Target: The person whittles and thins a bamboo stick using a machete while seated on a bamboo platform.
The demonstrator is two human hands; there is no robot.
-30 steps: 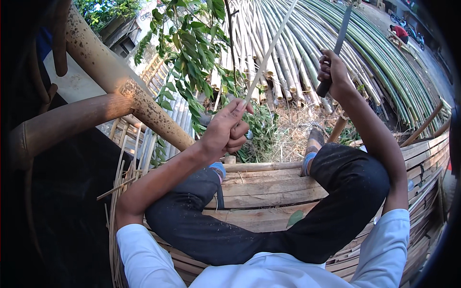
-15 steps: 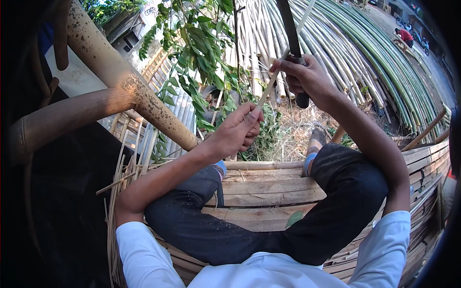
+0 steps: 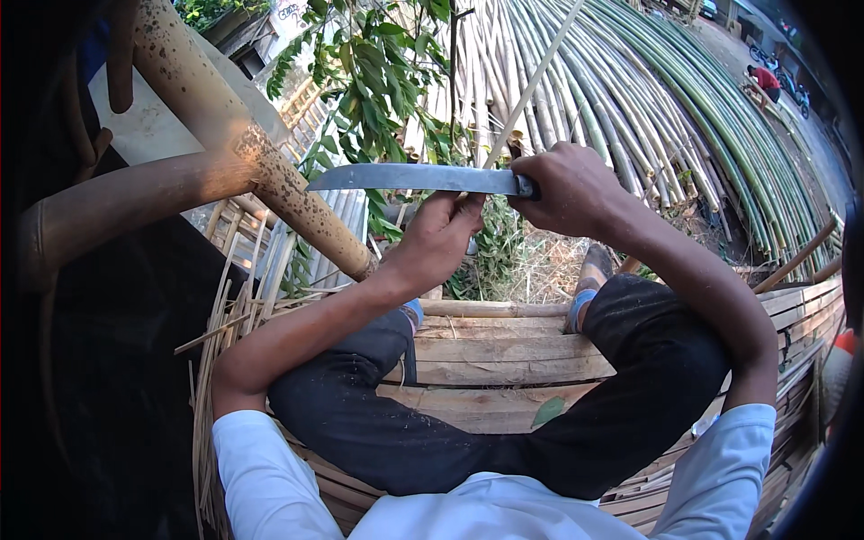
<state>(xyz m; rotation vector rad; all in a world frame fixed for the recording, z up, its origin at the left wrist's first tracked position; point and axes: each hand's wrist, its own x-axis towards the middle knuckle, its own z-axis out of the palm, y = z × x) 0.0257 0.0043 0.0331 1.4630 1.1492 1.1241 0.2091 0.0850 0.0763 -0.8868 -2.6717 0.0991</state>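
Note:
My right hand [image 3: 569, 187] is wrapped round the dark handle of a long machete [image 3: 409, 177], whose grey blade points left and lies level above my left hand. My left hand [image 3: 438, 236] is closed on the near end of a thin pale bamboo strip [image 3: 537, 76]. From there the strip slants up and away to the right, passing behind the blade near the handle. The blade crosses right at my left fingertips; whether its edge touches the strip cannot be made out. The strip's end inside my left fingers is hidden.
A bamboo-slat bench [image 3: 504, 371] lies beneath my legs. Thick bamboo poles [image 3: 297, 216] form a frame at left, beside a bundle of thin strips [image 3: 211, 396]. Leafy branches [image 3: 373, 90] hang ahead; long bamboo poles [image 3: 621, 117] lie beyond. A person in red [image 3: 765, 79] is far right.
The machete has swung from pointing upward to lying level, blade to the left, across the strip. My right hand has let go of the strip and moved down slightly.

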